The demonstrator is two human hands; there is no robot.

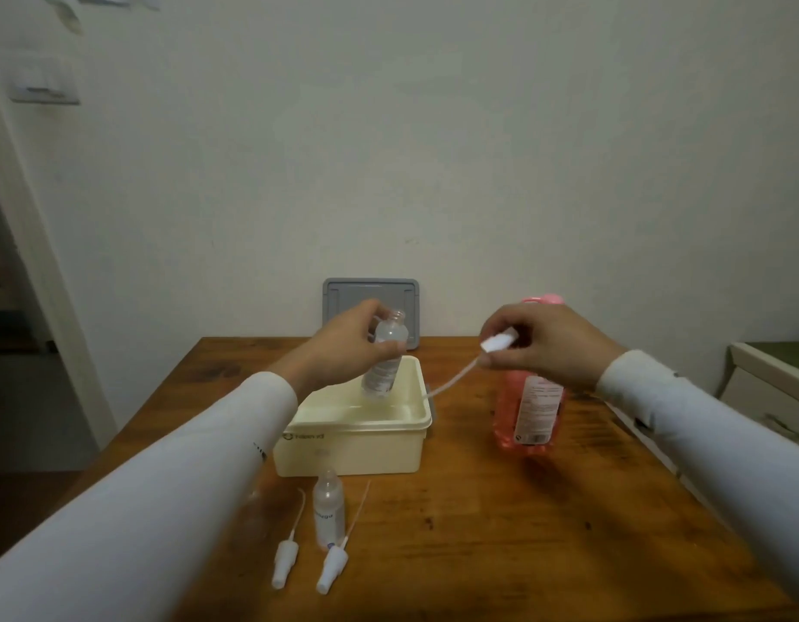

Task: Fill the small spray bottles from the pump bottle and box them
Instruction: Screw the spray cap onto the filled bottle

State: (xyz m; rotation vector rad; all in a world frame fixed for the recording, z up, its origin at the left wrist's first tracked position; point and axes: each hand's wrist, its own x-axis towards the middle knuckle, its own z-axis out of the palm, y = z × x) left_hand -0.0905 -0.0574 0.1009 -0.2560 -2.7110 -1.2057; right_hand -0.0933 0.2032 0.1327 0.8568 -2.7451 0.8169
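Left hand (350, 336) grips an uncapped small spray bottle (385, 356) tilted above the cream box (357, 437). Right hand (548, 341) pinches a white spray head (498, 341), dip tube trailing leftward, in front of the pink pump bottle (534, 410). Another bottle (328, 509) stands on the tabletop (500, 531) between two loose spray heads.

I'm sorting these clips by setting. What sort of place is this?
Probably a room in a home, not a lab or workshop: a wooden table pushed against a plain painted wall, a doorway on the left, and a white cabinet at the right.

home room – wooden table (478, 509), plain wall (433, 150), doorway (11, 307)
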